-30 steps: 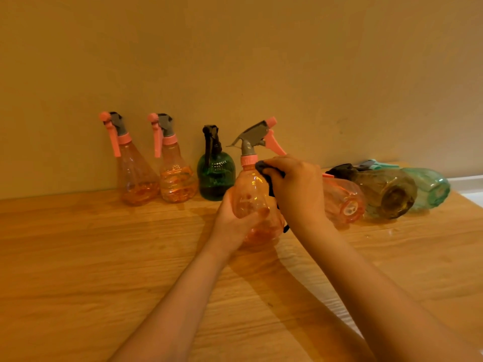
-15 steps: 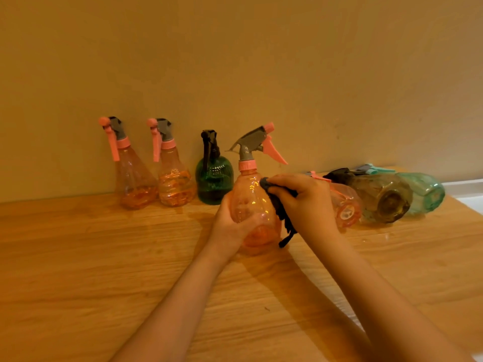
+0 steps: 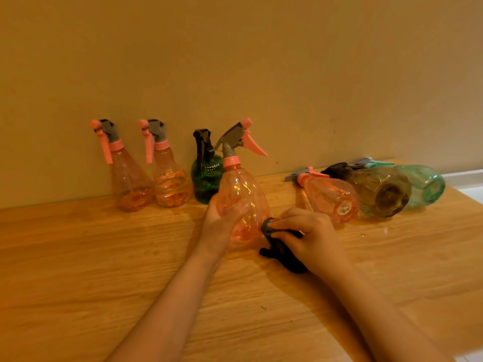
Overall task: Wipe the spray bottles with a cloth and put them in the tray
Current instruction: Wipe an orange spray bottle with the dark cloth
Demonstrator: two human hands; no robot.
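Where cloth [image 3: 281, 246] wipes, apparently lower.

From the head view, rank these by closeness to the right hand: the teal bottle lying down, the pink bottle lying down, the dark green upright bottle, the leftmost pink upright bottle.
From the right hand:
1. Lying pink bottle, just behind it.
2. Dark green upright bottle, back left by the wall.
3. Lying teal bottle, far right.
4. Leftmost pink upright bottle, far left.
Items 2 and 3 are close to call.

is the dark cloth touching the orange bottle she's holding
Touching. The head view shows the right hand pressing the dark cloth against the lower side of the orange bottle, no gap between them.
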